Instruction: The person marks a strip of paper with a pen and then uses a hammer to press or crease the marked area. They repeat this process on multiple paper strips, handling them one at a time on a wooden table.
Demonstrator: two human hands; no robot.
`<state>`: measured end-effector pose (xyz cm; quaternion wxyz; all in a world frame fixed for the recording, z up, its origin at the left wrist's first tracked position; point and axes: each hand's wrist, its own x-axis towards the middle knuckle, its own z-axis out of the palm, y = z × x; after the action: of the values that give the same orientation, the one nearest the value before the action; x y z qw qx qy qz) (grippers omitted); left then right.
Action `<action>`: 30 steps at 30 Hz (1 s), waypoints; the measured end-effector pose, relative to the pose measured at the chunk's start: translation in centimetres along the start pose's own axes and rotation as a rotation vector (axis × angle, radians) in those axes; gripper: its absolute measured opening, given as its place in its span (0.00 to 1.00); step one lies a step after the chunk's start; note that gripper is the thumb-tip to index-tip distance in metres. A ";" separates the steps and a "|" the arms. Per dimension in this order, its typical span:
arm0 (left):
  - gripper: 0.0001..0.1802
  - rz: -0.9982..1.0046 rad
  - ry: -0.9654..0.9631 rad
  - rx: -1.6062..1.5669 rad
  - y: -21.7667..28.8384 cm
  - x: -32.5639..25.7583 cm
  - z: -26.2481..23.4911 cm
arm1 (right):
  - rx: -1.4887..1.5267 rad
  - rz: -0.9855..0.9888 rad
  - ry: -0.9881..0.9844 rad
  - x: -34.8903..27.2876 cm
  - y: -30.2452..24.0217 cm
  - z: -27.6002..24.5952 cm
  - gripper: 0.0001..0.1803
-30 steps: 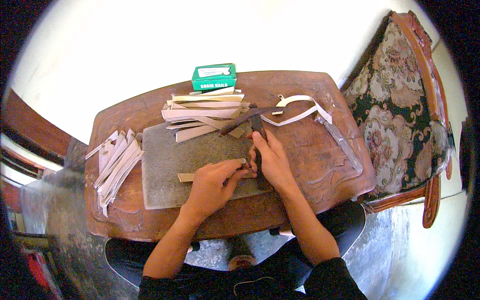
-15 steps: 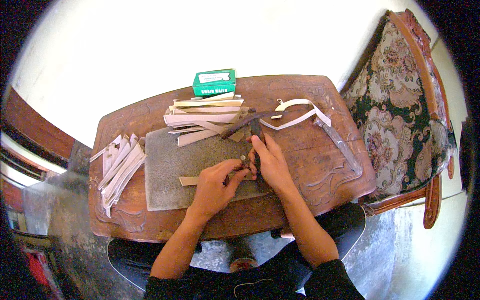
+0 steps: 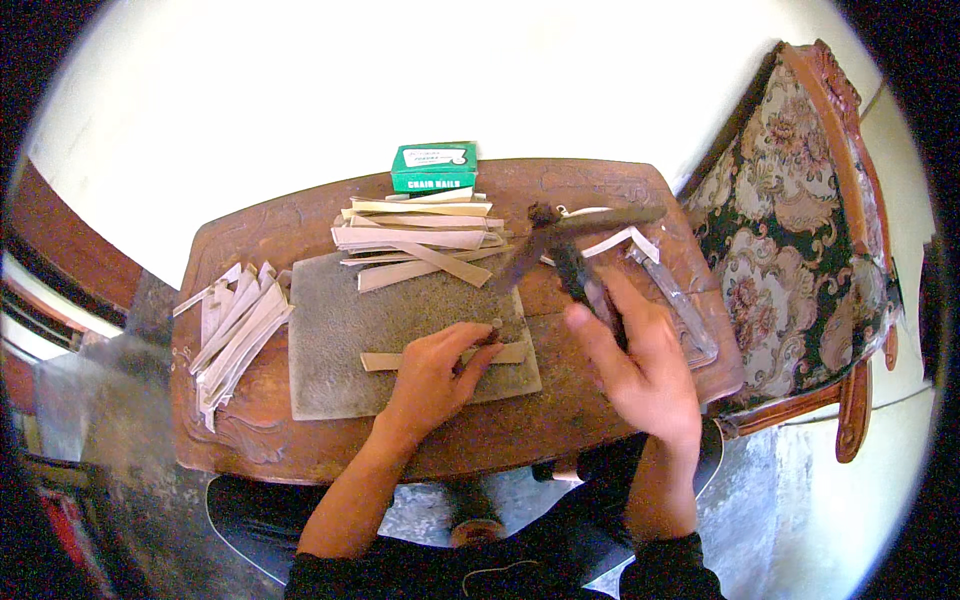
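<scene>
My left hand [image 3: 440,375] rests on a grey pad [image 3: 340,340] and pinches a small nail [image 3: 495,325] upright on a tan strip [image 3: 400,360] lying across the pad. To its right, my right hand [image 3: 640,370] grips the dark handle of a hammer-like tool [image 3: 570,270]. The tool is raised above the table, and its head is blurred over the pad's far right corner. The strip's middle is hidden under my left fingers.
A stack of tan strips [image 3: 420,235] lies behind the pad, with a green box [image 3: 433,165] beyond it. Loose strips [image 3: 235,325] lie at the wooden table's [image 3: 260,450] left end. A white curled strip [image 3: 620,240] and a clear plastic piece [image 3: 680,300] lie right. A floral armchair [image 3: 780,250] stands right.
My right hand has pulled back to the right and lifted the tool away from the strip. My left hand stays on the strip, pinching the nail.
</scene>
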<state>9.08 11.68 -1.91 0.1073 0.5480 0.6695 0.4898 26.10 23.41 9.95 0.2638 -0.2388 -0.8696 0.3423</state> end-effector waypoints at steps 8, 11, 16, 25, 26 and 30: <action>0.10 -0.039 -0.028 -0.006 0.1 0.0 -0.1 | -0.120 -0.012 -0.112 -1.7 -2.3 -1.2 0.19; 0.11 -0.012 -0.015 0.010 0.0 0.0 -0.1 | -0.151 0.008 -0.063 -1.9 -2.7 -1.1 0.19; 0.12 -0.022 -0.054 0.012 0.1 0.1 -0.2 | -0.135 -0.008 -0.081 -1.8 -2.3 -0.9 0.18; 0.10 0.056 0.001 0.032 0.0 0.2 0.0 | -0.106 -0.035 -0.057 -1.8 -2.2 -0.7 0.19; 0.10 0.081 0.029 0.024 -0.1 0.2 0.2 | -0.121 -0.023 -0.047 -1.9 -2.5 -0.8 0.19; 0.10 -0.023 -0.052 0.034 0.5 0.2 -0.2 | -0.135 -0.009 -0.081 -1.9 -2.0 -0.6 0.18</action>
<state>9.17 11.73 -1.38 0.1209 0.5548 0.6810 0.4625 27.42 21.27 11.17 0.2130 -0.2382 -0.9018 0.2910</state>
